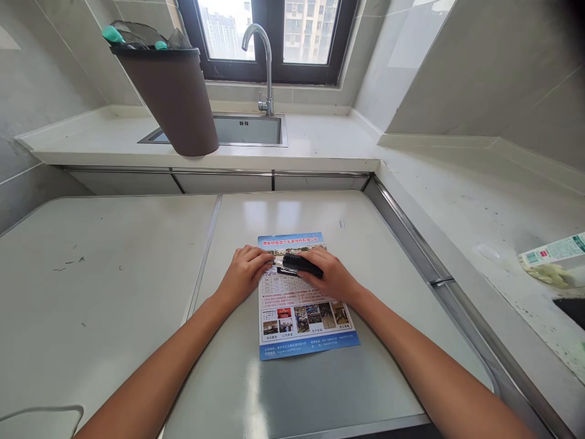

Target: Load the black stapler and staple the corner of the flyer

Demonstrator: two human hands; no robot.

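A small black stapler (299,264) lies sideways above a printed flyer (304,299), with a silver metal part showing at its left end. My right hand (336,274) is closed around the stapler's right end, thumb below and fingers above. At the other end, my left hand (245,268) has its fingertips pinched together at the silver part; exactly what they grip there is partly hidden. The flyer has blue bands, red and black text and several photos, and it rests flat on the white tabletop (347,378) under both hands.
A brown bin (171,100) with a dark bag stands tilted in view by the sink (247,130) and its faucet (267,67). Small staple-like bits (342,224) and dark scraps (68,262) lie on the table. A clear package (555,259) sits on the right counter.
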